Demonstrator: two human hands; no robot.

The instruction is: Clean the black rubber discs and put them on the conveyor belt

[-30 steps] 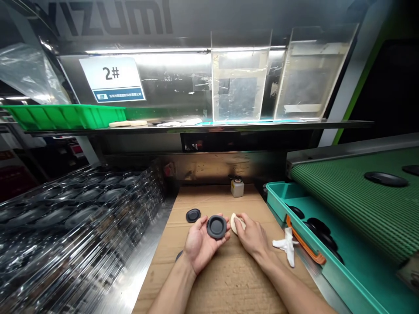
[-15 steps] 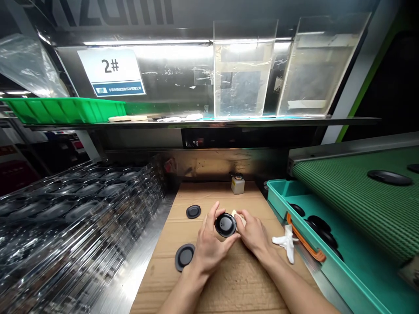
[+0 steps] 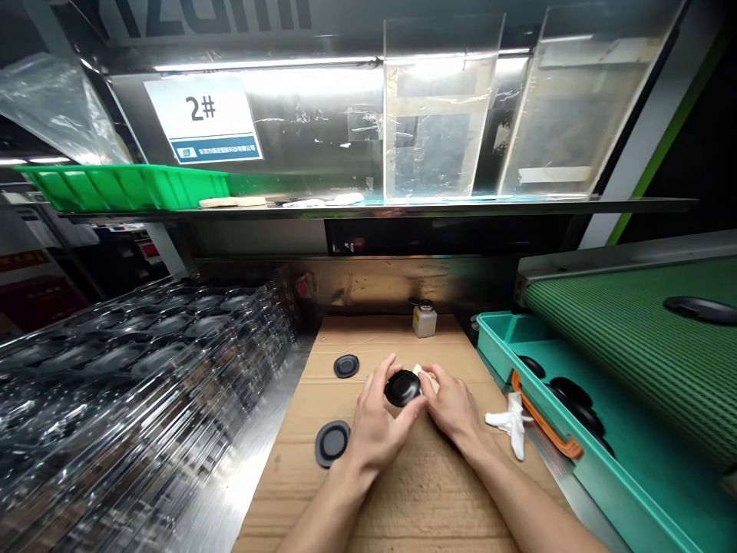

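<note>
A round black part (image 3: 402, 388) is gripped at its rim between the thumb and fingers of my left hand (image 3: 375, 421), above the cardboard sheet (image 3: 437, 503). My right hand (image 3: 452, 405) pinches a small cream-coloured piece (image 3: 426, 377) against the part's right side. On the cardboard to the left lie a small black disc (image 3: 346, 366) and a larger black disc (image 3: 332, 444). A white crumpled cloth (image 3: 511, 425) rests right of my right hand. Near the far edge stands a small square bottle (image 3: 424, 319) with a dark lid.
Clear plastic trays (image 3: 143, 369) are stacked at the left. On the right, a teal bin (image 3: 610, 491) with an orange handle holds several black parts beside a green conveyor (image 3: 645, 307). A shelf (image 3: 403, 209) with a green basket (image 3: 127, 188) crosses above.
The black part has turned in my left hand, so its face looks different and glossier. The view has shifted slightly, and the black part on the conveyor sits further right.
</note>
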